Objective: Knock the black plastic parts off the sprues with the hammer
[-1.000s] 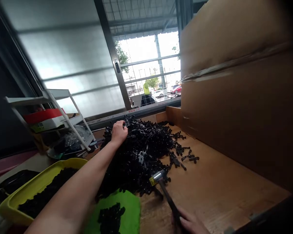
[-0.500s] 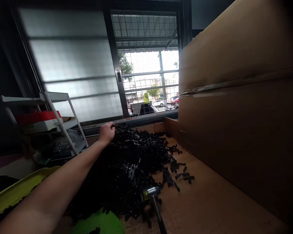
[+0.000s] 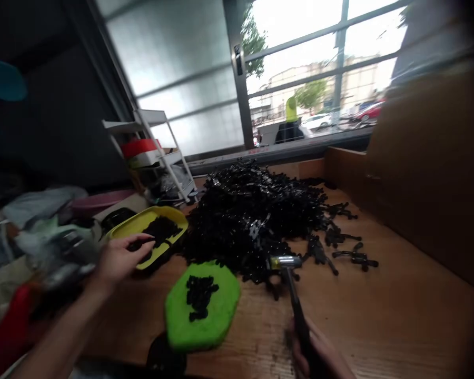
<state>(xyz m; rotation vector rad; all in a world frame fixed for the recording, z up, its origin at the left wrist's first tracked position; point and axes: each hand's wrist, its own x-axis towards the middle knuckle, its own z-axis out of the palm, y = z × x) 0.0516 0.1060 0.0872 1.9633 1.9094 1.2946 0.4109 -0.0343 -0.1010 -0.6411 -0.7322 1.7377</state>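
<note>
My left hand (image 3: 120, 258) is at the near left edge of a yellow tray (image 3: 122, 227) of small black parts, its thumb and fingers curled together; what they hold, if anything, is too blurred to name. At the bottom right, my right hand (image 3: 319, 352) is wrapped round the black handle of a hammer (image 3: 287, 262), whose head rests by a large heap of black parts (image 3: 253, 210). A green pad (image 3: 221, 316) lies between the hands with several black pieces (image 3: 200, 295) on it.
Loose black linked parts (image 3: 355, 257) lie right of the heap. A large cardboard box (image 3: 426, 173) stands on the right. A white shelf rack (image 3: 174, 158) is behind the tray, bags (image 3: 63, 242) are at the far left, and a barred window (image 3: 319, 79) is behind the heap.
My left hand has come back from the top of the heap to the yellow tray. My right hand has appeared on the hammer handle. The view has swung left and down, showing the whole green pad.
</note>
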